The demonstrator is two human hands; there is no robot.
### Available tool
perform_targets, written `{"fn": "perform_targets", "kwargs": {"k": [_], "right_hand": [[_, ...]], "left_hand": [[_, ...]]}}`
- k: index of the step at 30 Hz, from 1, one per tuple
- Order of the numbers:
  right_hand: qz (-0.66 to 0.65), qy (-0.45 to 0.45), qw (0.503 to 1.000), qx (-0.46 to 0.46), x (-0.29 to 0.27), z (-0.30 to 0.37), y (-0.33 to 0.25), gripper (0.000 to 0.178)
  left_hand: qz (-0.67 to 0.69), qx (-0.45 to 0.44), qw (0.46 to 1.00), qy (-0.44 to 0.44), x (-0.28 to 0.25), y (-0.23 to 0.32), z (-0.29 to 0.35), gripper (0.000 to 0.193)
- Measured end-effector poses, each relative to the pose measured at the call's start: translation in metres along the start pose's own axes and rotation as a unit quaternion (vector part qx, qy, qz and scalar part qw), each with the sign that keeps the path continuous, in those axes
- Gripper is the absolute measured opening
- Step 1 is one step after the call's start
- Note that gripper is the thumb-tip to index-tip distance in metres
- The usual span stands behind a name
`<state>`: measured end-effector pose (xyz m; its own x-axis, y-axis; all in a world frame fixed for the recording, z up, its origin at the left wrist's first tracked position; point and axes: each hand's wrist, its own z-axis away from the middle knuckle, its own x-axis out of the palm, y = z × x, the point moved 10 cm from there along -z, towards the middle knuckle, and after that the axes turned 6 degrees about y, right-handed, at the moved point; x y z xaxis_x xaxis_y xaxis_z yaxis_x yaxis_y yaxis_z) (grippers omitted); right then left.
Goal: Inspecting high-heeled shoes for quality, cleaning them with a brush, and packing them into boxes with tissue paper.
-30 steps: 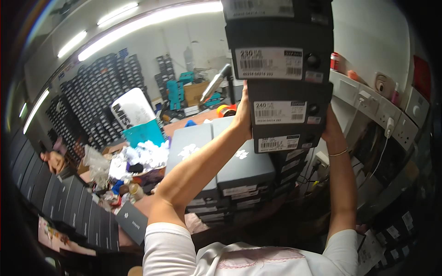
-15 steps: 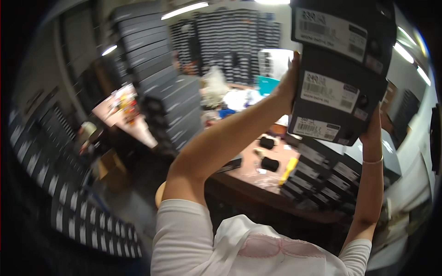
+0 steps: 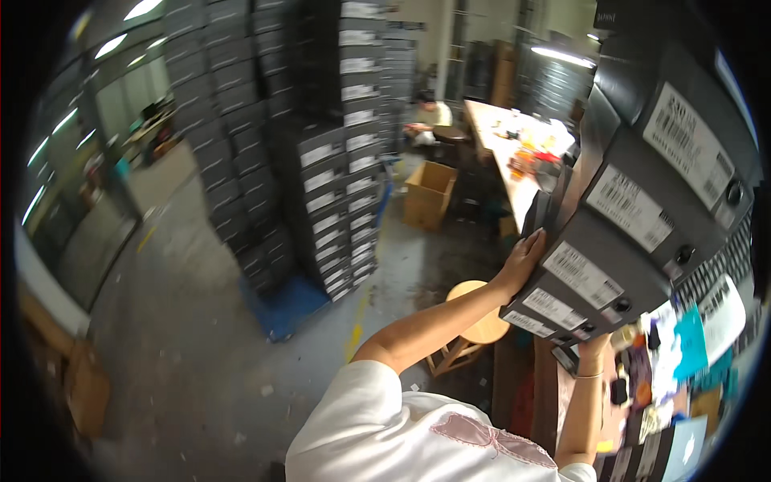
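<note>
A tall stack of dark grey shoe boxes [image 3: 610, 273], with white labels and round holes on their ends, is held up in front of me and tilts to the right. My left hand [image 3: 524, 261] presses against the stack's left side near its lower boxes, fingers closed along it. Under the lower right part is my right hand [image 3: 595, 347], its fingers largely hidden by the boxes. The top of the stack reaches the upper edge of the picture.
Tall stacks of similar boxes [image 3: 321, 185] stand on a blue pallet [image 3: 293, 309] at left. A round wooden stool [image 3: 470, 313], an open carton [image 3: 430, 193] and a long worktable [image 3: 486, 128] lie ahead. A person [image 3: 431, 116] sits farther back. A cluttered table [image 3: 554, 394] is at right.
My view has swung to the left, bringing the pallet stacks and floor into sight. Both hands still hold the boxes, and more of the stack now shows.
</note>
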<state>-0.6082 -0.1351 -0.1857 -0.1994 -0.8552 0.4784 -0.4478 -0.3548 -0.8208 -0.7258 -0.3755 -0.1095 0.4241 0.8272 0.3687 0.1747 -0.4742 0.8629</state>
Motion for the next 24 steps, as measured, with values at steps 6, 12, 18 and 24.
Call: {"fn": "perform_targets", "kwargs": {"k": [6, 12, 18, 24], "right_hand": [[-0.095, -0.176, 0.968, 0.152, 0.106, -0.017, 0.145, 0.047], [-0.122, -0.246, 0.9, 0.338, 0.203, 0.02, 0.261, 0.048], [-0.104, -0.285, 0.851, 0.43, 0.318, 0.074, 0.369, 0.048], [-0.062, -0.307, 0.817, 0.484, 0.432, 0.112, 0.461, 0.048]], "left_hand": [[-0.183, 0.032, 0.953, 0.238, -0.149, 0.031, 0.093, 0.058], [-0.276, 0.057, 0.883, 0.374, -0.25, 0.035, 0.205, 0.054], [-0.308, 0.127, 0.83, 0.448, -0.361, 0.05, 0.29, 0.051], [-0.364, 0.08, 0.757, 0.537, -0.474, 0.11, 0.359, 0.055]]}}
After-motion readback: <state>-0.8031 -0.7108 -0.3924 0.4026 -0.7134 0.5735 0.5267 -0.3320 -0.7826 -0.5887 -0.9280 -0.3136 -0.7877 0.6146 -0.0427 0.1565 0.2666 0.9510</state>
